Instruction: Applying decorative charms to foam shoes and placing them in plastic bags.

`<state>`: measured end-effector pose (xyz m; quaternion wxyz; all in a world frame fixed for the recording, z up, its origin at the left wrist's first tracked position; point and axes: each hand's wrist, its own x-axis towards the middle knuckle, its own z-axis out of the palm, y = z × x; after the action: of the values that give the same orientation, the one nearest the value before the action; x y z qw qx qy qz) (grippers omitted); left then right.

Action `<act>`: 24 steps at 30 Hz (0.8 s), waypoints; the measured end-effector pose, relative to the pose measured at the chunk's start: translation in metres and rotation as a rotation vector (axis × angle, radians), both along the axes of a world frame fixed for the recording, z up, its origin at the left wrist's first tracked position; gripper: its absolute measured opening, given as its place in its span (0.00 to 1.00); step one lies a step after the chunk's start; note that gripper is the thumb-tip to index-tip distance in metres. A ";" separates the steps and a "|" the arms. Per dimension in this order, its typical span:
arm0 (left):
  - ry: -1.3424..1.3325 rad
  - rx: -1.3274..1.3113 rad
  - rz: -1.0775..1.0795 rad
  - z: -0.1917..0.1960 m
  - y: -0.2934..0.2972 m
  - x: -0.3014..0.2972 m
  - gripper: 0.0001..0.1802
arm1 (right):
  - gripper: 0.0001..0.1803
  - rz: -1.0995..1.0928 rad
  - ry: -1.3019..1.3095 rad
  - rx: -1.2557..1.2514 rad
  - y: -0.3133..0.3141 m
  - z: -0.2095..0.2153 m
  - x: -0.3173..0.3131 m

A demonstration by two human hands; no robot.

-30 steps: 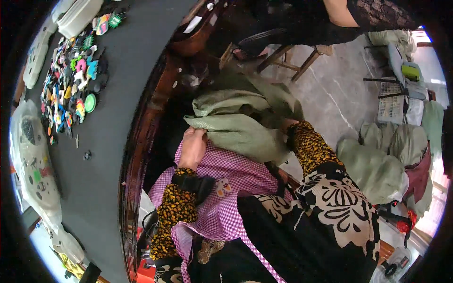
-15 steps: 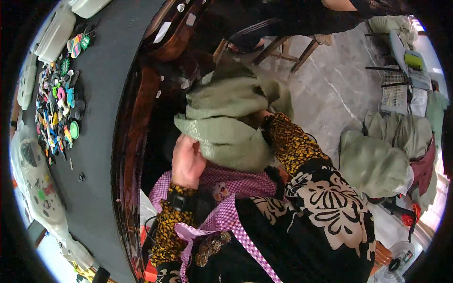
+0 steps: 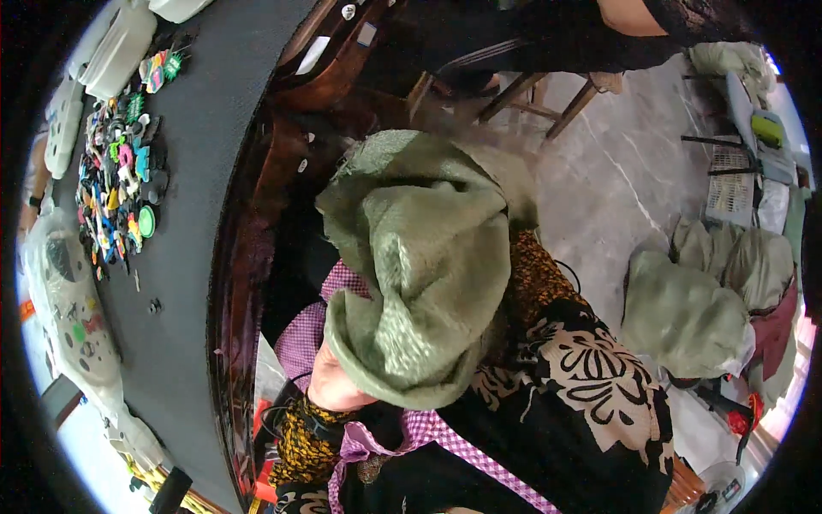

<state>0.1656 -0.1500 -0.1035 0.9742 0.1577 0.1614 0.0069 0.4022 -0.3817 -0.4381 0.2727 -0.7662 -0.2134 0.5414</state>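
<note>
A bulky green fleecy cloth (image 3: 419, 265) fills the middle of the view, lifted close to the camera over my lap. My left hand (image 3: 336, 385) grips its lower left edge, fingers tucked under the fabric. My right hand is hidden behind the cloth; only its yellow and black patterned sleeve (image 3: 535, 283) shows at the cloth's right side. A pink checked cloth (image 3: 317, 330) lies across my lap beneath it.
A dark grey table (image 3: 205, 171) with a brown wooden rim stands at my left, bearing a heap of small colourful flat pieces (image 3: 116, 193) and white plastic trays (image 3: 116, 51). More green cloth bundles (image 3: 685, 317) lie on the pale floor at right. Another person sits on a wooden chair (image 3: 531, 94) ahead.
The green cloth has been raised from my lap toward the camera and now covers far more of the view. My left hand has moved down and nearer with it.
</note>
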 end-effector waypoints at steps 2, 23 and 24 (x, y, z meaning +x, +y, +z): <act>0.025 0.010 -0.006 -0.001 0.007 -0.008 0.32 | 0.16 -0.013 -0.001 0.020 0.013 0.001 -0.010; -0.202 0.074 0.116 -0.012 0.004 0.006 0.29 | 0.15 -0.146 -0.014 0.170 0.062 0.005 -0.039; -0.169 0.018 0.130 -0.012 0.006 0.006 0.27 | 0.15 -0.150 -0.018 0.173 0.044 0.007 0.013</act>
<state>0.1718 -0.1443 -0.1156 0.9804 0.1545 0.0882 0.0847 0.4155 -0.3378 -0.4308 0.3756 -0.7585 -0.2037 0.4920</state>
